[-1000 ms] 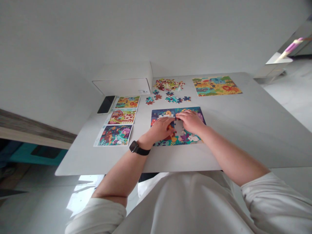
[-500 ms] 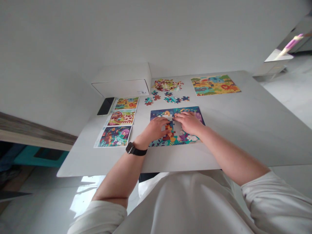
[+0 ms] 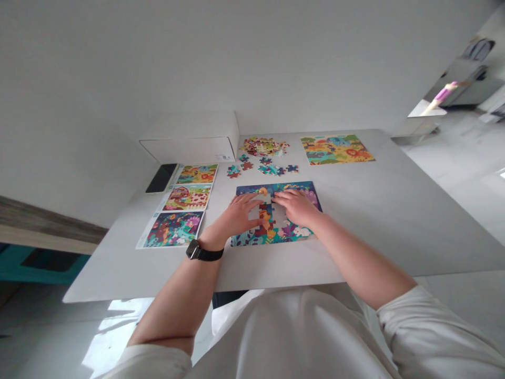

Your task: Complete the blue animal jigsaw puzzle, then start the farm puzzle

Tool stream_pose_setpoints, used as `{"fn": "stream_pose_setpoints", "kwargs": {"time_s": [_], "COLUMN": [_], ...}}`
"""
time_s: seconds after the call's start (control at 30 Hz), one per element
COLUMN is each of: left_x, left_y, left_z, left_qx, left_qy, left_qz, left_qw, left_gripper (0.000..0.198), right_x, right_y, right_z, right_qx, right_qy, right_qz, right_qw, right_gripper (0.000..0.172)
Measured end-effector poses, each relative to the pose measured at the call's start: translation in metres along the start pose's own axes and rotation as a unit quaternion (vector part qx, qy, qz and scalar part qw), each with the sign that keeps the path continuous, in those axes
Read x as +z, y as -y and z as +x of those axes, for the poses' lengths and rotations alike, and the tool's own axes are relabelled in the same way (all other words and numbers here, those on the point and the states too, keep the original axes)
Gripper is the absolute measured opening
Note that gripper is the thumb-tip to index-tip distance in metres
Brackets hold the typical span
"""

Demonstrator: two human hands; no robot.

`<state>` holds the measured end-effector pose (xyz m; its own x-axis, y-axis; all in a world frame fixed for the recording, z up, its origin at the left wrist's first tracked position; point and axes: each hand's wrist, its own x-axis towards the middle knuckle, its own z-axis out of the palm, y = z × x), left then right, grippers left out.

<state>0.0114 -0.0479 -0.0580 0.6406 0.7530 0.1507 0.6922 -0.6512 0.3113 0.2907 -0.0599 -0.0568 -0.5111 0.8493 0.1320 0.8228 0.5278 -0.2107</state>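
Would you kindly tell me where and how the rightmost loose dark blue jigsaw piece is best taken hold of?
I'd pinch the dark blue jigsaw piece by opposite edges, coming from above and its right with the right hand: it lies flat on the table, so its edges offer the grip, and the teal pieces lie to its left.

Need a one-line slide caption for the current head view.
Left hand and right hand at an unfinished jigsaw, loose pieces beyond it, three printed pictures to the left.

The puzzle (image 3: 266,215) looks like matt cardboard, the tabletop (image 3: 379,216) smooth.
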Motion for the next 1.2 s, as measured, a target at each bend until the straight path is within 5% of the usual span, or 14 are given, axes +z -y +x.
{"fn": "stream_pose_setpoints", "kwargs": {"time_s": [0.63,0.93,1.1,1.2], "left_x": [0.001,-0.003,-0.007,-0.016], "left_y": [0.0,-0.001,-0.001,-0.003], "left_z": [0.002,0.002,0.005,0.007], "left_qx": [-0.039,-0.047,-0.057,-0.077], "left_qy": [0.015,0.005,-0.072,-0.12], "left_qz": [0.002,-0.002,-0.019,-0.053], "left_qw": [0.999,0.999,0.996,0.988], "left_gripper": [0.057,0.056,0.038,0.047], "right_x": [-0.001,0.003,-0.003,-0.016], "right_y": [-0.004,-0.022,-0.031,-0.042], "right_z": [0.0,-0.002,-0.002,-0.001], "right_qx": [0.022,0.016,0.018,0.074], "right_qy": [0.031,-0.035,-0.136,-0.192], "right_qz": [0.017,0.04,0.123,0.192], "right_qw": [0.999,0.998,0.983,0.959], "right_gripper": [0.069,0.061,0.044,0.038]}}
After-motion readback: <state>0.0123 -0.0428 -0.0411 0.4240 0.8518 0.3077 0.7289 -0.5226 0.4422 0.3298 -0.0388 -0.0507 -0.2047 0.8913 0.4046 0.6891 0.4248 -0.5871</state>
